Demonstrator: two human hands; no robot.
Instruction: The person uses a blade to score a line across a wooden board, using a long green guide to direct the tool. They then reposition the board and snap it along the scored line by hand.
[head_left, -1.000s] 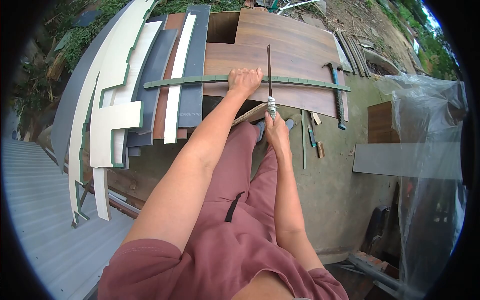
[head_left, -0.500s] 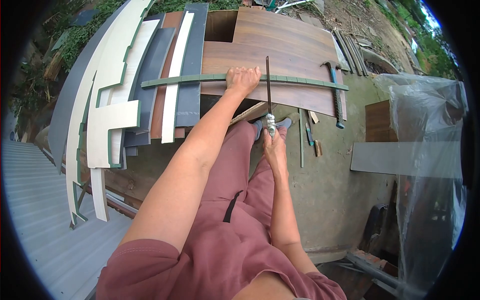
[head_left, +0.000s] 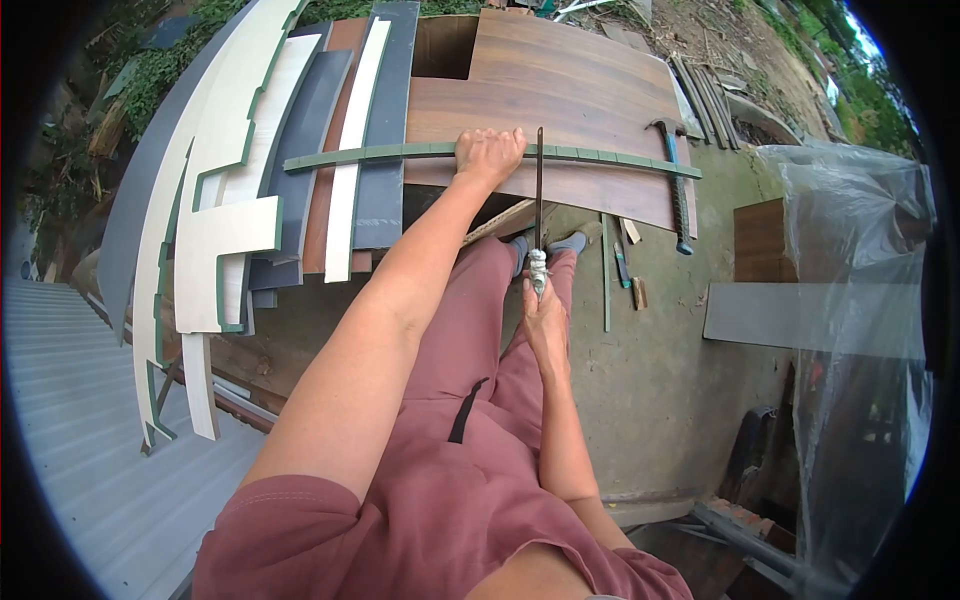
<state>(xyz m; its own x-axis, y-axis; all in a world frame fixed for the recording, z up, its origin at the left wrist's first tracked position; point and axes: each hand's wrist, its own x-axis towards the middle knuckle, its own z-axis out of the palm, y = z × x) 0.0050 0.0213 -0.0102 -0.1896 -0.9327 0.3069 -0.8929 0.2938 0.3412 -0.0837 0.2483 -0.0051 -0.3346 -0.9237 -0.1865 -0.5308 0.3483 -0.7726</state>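
My left hand (head_left: 490, 158) is closed around a long narrow green strip (head_left: 600, 157), which lies crosswise over the boards and is marked with short cross lines. In my right hand (head_left: 543, 310) is a handsaw (head_left: 540, 195), gripped by its wrapped handle. The narrow blade points away from me, seen nearly edge-on, and its far end reaches the strip just right of my left hand. Whether the teeth touch the strip I cannot tell. Beneath the strip is a brown wood-grain board (head_left: 570, 80). A claw hammer (head_left: 678, 185) lies at that board's right side, by the strip's end.
White and grey cut panels (head_left: 220, 240) are stacked on the left, above corrugated sheeting (head_left: 90, 430). Clear plastic sheeting (head_left: 850, 400) hangs on the right near a grey board (head_left: 750, 315). Wood offcuts (head_left: 640, 293) and a thin strip lie on the concrete floor (head_left: 660, 420).
My right hand has drawn the saw back toward my body, so the blade's tip sits closer to the strip. My left hand keeps its hold, with only a slight shift in view.
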